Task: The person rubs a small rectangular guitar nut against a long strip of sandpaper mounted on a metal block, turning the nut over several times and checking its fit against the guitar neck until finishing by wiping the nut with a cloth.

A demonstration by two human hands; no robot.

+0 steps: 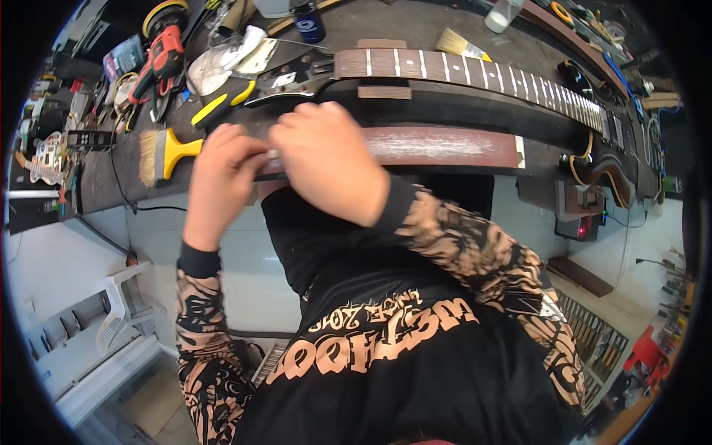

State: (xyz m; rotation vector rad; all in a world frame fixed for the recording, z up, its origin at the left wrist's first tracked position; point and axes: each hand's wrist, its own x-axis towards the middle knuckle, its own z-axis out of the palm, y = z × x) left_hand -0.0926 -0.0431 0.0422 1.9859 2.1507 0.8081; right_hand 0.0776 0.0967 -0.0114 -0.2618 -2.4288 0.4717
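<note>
The left hand [221,167] and the right hand [326,159] meet at the left end of a long flat bar with a reddish-brown, white-dusted face [445,146]. This bar lies along the near edge of the dark workbench [378,21], probably so that both hands can reach its end easily. The fingers of both hands are curled around a small pale piece [274,155], but they are blurred and partly hide one another, so I cannot tell how firmly either hand grips, or exactly what.

Just beyond the bar, a black electric guitar with a brown fretted neck [512,79] lies face up, its head to the left and its body to the right. A brown wooden block [384,93] sits across under the neck, it seems to support it.

To the left of the hands, a flat brush with yellow handle [180,153] rests on the bench, perhaps placed there for easy reach.
</note>
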